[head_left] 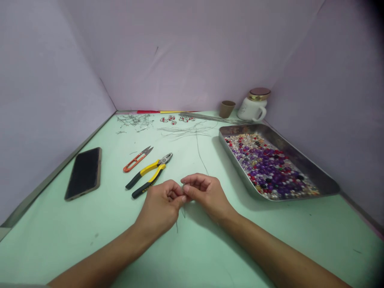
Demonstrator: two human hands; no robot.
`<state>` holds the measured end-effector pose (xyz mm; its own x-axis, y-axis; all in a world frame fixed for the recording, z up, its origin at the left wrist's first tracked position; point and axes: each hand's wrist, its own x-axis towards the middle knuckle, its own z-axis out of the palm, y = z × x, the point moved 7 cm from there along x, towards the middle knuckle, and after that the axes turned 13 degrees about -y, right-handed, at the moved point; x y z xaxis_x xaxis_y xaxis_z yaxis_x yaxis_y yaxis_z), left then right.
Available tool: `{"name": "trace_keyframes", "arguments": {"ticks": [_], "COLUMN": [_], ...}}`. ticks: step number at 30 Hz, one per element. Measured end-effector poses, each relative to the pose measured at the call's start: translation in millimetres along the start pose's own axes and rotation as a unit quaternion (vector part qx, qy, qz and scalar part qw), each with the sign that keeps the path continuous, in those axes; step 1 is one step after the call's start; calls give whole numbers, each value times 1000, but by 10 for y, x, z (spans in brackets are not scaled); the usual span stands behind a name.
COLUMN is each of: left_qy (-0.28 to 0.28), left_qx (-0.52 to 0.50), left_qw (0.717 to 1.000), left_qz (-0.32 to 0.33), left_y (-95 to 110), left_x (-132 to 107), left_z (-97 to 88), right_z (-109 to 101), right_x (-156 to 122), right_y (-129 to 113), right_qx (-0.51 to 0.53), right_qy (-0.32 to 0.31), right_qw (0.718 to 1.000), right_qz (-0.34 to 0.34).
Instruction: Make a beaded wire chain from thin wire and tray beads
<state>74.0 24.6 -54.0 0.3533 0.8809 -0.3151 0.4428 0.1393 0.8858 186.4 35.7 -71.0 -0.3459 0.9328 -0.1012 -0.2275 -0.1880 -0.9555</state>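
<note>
Close together over the middle of the table, my left hand and my right hand both pinch a thin wire. Its short end hangs below my fingertips. Something small and dark, partly covered by the fingers, sits at the pinch; I cannot make out what it is. Another length of wire runs from behind my right hand toward the back. Left of my hands lie yellow-and-black pliers, jaws pointing away, and orange thread snips beside them.
A metal tray of mixed beads stands at the right, a phone at the left. Along the back are wire scraps, red-beaded wire pieces, loose wires, a brown cup and a lidded white mug. Walls enclose the table.
</note>
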Motion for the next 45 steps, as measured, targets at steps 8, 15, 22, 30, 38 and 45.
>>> {"name": "trace_keyframes", "arguments": {"ticks": [8,15,22,30,38,45], "left_qy": [12,-130,-116,-144,-64,-27], "left_qx": [-6,-174,-73,-101,-81,-3], "left_qw": [1000,975,990,980,995,999], "left_qz": [-10,-50,-45,-92,-12,-29], "left_y": [50,-69,-15,-57,-2,24], "left_x": [9,70,64,37,88,65], "left_z": [-169,-31,-125,-87,-185,-281], "right_z": [47,137,154,145,126,78], "right_x": [48,12,17,17,30,30], "right_y": [-21,17,7,36,51,11], "right_qx": [42,8,-6,-12,29,-20], "right_qy": [-73,-117,-126,-128,-118,-83], "right_qw": [996,993,991,991,992,995], "right_qz": [-19,31,51,45,43,57]}}
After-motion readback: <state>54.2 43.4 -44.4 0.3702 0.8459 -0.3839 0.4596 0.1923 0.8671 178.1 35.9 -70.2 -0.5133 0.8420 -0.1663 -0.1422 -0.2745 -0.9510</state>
